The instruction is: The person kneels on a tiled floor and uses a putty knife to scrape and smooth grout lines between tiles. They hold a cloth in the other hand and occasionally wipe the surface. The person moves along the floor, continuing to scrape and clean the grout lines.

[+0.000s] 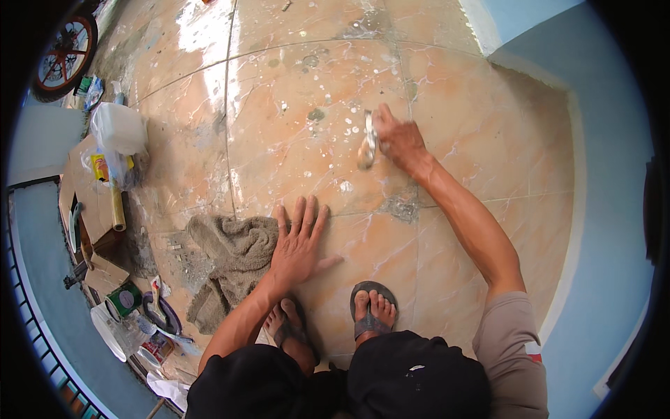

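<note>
My right hand (pixel 399 140) is closed around a small scraper (pixel 369 133), pale and metallic with a tan, wood-like end. Motion blurs it, and it sits low over the tiled floor among white paint spots. With fingers spread, my left hand (pixel 300 244) lies flat on the tile and holds nothing. A crumpled grey-brown towel (pixel 234 258) lies just left of that hand, against its wrist. White specks and splashes dot the peach-coloured tile floor (pixel 293 153) around and beyond both hands.
Along the left stand a cardboard box (pixel 91 188), a white plastic container (pixel 118 129) in a clear bag, a green paint can (pixel 124 299) and a white bucket lid (pixel 110 332). A motorbike wheel (pixel 66 56) is far left. A blue wall (pixel 607 174) borders the right.
</note>
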Tool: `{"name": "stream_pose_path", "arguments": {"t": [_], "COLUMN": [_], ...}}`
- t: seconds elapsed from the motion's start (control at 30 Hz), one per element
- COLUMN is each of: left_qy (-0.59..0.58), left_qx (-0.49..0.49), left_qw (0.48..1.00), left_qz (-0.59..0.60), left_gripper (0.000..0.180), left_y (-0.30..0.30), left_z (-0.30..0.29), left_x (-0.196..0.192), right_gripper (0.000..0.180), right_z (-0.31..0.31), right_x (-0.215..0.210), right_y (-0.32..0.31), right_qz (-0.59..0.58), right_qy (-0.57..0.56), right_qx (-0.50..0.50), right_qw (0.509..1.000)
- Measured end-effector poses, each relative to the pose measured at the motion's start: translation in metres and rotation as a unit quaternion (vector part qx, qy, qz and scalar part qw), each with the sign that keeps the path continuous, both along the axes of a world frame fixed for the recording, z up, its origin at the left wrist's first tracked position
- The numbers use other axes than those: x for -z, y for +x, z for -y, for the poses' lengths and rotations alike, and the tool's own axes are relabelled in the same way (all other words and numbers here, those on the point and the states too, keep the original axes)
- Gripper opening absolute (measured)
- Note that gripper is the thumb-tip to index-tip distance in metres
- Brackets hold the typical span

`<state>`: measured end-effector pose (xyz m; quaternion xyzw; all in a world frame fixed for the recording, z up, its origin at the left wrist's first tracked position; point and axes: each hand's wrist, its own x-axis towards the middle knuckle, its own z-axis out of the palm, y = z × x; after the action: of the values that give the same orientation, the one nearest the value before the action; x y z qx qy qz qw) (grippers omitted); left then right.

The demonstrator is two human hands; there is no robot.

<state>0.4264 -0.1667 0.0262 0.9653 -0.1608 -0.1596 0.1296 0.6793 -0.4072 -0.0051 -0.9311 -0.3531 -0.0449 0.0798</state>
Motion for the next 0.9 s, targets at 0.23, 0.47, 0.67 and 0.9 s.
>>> {"name": "stream_pose_path", "arguments": {"t": [0.23,0.47,0.67,0.9], "left_qy": [-0.017,-0.021,-0.027,-0.016], "left_qx": [0.002,-0.006,-0.001,-0.005], "left_qw": [1.0,1.0,0.999,1.0], "left_qz": [0.011,-0.013,-0.022,-0.018], "left_gripper": [0.116,0.115,0.114,0.115], "left_y": [0.003,0.002,0.004,0.003], "left_z": [0.005,0.002,0.005,0.003], "left_x": [-0.001,-0.004,-0.003,-0.002], "right_gripper": [0.007,0.026,0.03,0.021], "right_z": [0.042,0.054,0.046,0.046], "right_x": [-0.009,-0.008,-0.006,-0.013], "right_y": [0.026,0.002,0.056,0.029], "right_qz": [0.043,0.092,0.069,0.03], "right_qy": [-0.026,-0.025,-0.025,0.021], "right_qx": [0.076,-0.029,-0.001,-0.078], "right_qw": [0.996,0.995,0.997,0.996]}}
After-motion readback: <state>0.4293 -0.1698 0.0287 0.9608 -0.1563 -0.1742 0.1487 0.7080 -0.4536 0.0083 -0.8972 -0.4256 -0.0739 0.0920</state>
